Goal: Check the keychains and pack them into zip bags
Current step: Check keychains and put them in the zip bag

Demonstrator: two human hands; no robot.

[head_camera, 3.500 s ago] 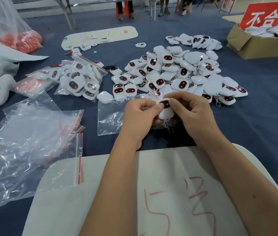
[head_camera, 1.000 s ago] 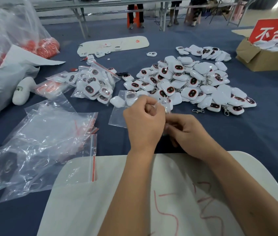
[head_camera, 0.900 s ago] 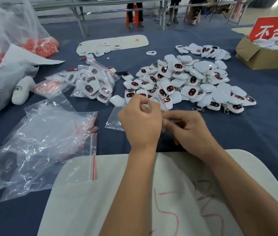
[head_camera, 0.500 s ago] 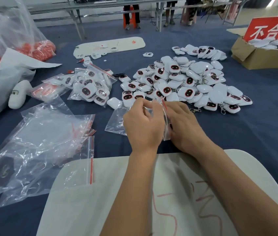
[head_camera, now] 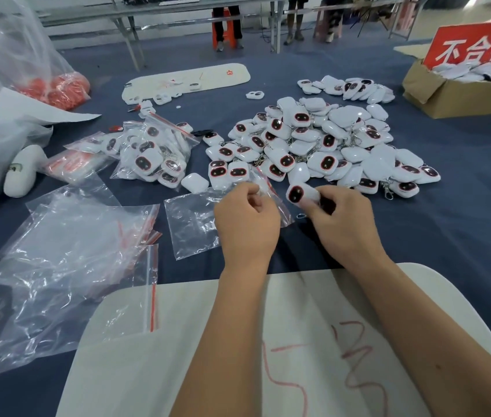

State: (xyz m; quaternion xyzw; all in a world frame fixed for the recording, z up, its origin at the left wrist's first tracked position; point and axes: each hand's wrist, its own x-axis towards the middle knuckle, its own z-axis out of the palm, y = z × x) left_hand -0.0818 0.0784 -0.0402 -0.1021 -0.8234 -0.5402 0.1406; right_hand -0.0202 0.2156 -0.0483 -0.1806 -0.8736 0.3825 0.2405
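Blue cloth covers the table, where nearest lies a white sheet, then the left hand pinches the zip bag mouth, the right hand grips one keychain beside it, before the pile.

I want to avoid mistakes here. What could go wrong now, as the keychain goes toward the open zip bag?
1. The left hand pinches only the mouth of the zip bag; the thin film may fold shut and block the keychain.
2. The right hand holds the keychain at one end, so it may slip.
3. Its metal clasp dangles and may snag the bag's edge.
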